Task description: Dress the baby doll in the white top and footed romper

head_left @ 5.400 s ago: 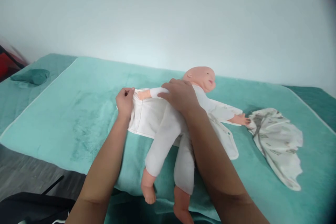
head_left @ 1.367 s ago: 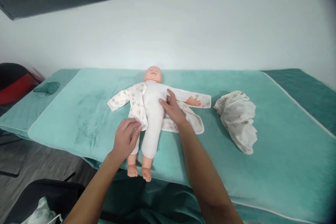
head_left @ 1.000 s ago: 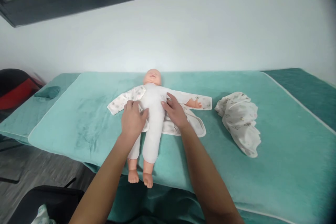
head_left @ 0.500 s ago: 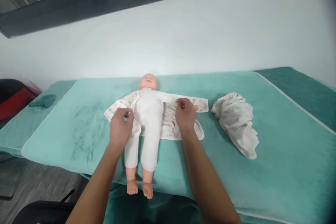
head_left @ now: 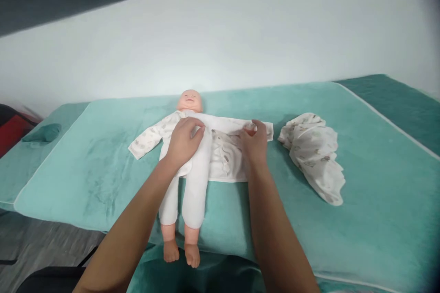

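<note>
From my feed, the doll [head_left: 199,178] lies on its back across the middle of the teal-covered table [head_left: 309,238], head far, bare feet at the near edge. A white patterned jacket [head_left: 223,160] is spread open around it: the left sleeve angles out to the left, one front panel lies along the left of the torso, and the rest is laid flat to the right.

My left grip [head_left: 185,142] is over the doll's chest, thumb and fingers bent towards each other—whether they pinch any cloth I cannot tell. My right grip [head_left: 255,144] is curled at the end of the doll's right-hand-side arm, which stretches along the other sleeve; the fingers cover the spot, so I cannot tell if they have hold of the hand or the cuff.

To the right, well apart from the doll, sits a crumpled white patterned cloth [head_left: 312,155]. Beyond the table's far edge rises a pale wall [head_left: 223,32], and a black seat [head_left: 55,279] shows at near left.
</note>
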`<state>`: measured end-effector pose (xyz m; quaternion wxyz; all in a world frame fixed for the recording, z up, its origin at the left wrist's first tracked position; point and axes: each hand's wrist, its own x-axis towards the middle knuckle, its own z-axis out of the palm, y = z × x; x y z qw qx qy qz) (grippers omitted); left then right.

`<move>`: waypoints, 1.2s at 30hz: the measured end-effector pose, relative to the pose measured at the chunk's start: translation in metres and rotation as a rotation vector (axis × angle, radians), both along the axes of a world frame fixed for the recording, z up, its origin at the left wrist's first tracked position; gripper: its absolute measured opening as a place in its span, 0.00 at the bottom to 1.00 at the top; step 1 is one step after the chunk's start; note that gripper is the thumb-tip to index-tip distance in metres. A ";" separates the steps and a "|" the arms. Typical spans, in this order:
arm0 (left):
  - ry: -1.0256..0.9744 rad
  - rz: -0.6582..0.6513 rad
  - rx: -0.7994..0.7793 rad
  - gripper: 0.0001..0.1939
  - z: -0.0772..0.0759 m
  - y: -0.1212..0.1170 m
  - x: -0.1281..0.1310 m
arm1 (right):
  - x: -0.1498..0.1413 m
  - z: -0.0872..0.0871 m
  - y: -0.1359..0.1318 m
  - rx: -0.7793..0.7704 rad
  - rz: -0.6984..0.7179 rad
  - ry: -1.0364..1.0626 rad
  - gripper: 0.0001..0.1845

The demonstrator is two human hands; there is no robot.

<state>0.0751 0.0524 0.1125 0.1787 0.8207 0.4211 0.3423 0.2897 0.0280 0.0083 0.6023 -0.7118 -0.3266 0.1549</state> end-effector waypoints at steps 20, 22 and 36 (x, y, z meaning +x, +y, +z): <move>0.585 -0.255 0.103 0.14 0.018 0.056 0.091 | 0.007 0.048 0.000 0.180 0.598 0.322 0.19; 0.634 -0.243 0.126 0.12 0.022 0.059 0.085 | 0.008 0.040 0.005 -0.086 0.734 -0.052 0.24; 0.990 -0.243 0.243 0.12 0.018 0.050 0.084 | 0.040 0.040 -0.005 -0.099 0.437 0.382 0.16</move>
